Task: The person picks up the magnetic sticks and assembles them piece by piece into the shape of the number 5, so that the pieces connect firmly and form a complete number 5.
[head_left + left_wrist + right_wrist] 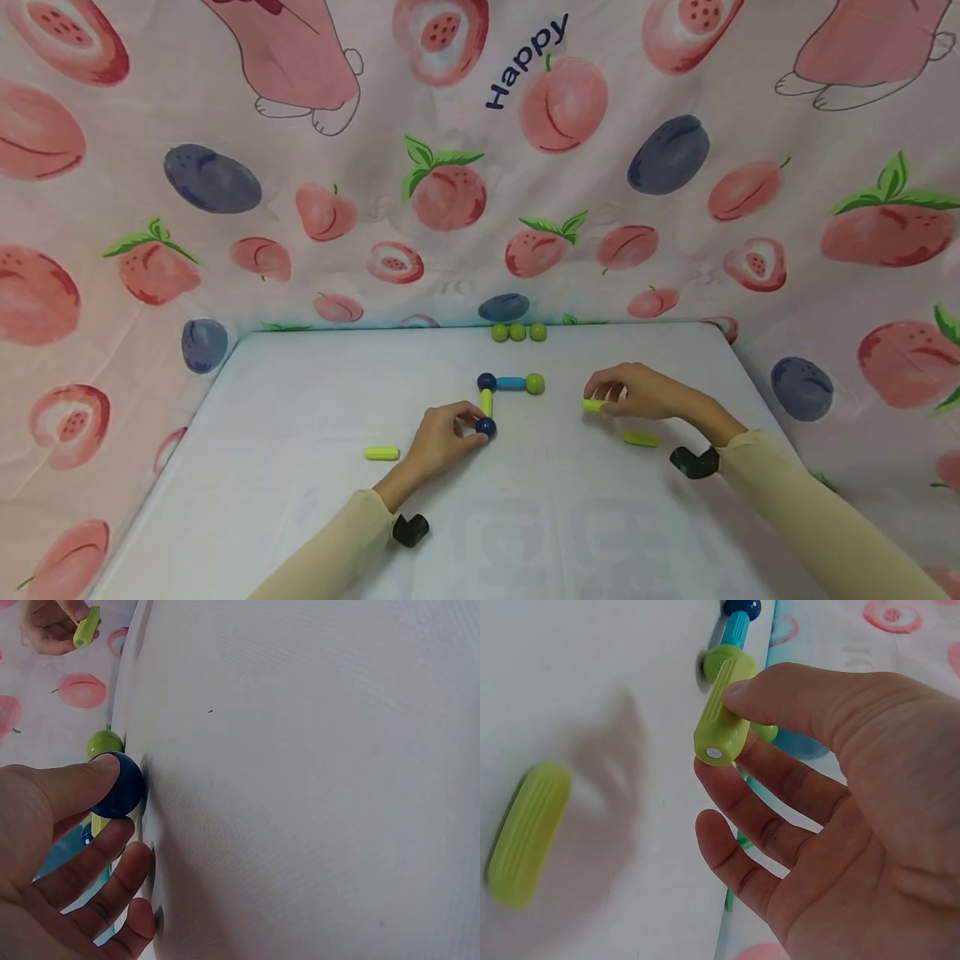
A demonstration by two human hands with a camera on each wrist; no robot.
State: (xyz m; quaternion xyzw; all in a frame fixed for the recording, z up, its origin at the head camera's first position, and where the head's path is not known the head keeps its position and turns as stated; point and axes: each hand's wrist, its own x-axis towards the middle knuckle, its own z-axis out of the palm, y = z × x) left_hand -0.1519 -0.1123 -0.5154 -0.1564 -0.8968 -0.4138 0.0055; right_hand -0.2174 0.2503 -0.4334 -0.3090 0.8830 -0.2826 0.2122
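My left hand (442, 437) pinches a dark blue ball (486, 427) between thumb and forefinger. That ball sits at the near end of a yellow-green rod (487, 403), which runs up to a second dark blue ball (487, 382). From there a blue rod (512, 383) leads right to a green ball (535, 383). Off to the right, my right hand (637, 392) holds another yellow-green rod (724, 712) between thumb and fingers, above the table; a pale round spot marks its end in the right wrist view. Below that hand lies a loose yellow-green rod (641, 438).
One more yellow-green rod (382, 453) lies left of my left hand. Three green balls (517, 332) stand in a row at the back edge of the white table (285, 400). A fruit-patterned cloth (337, 150) hangs behind and at the sides.
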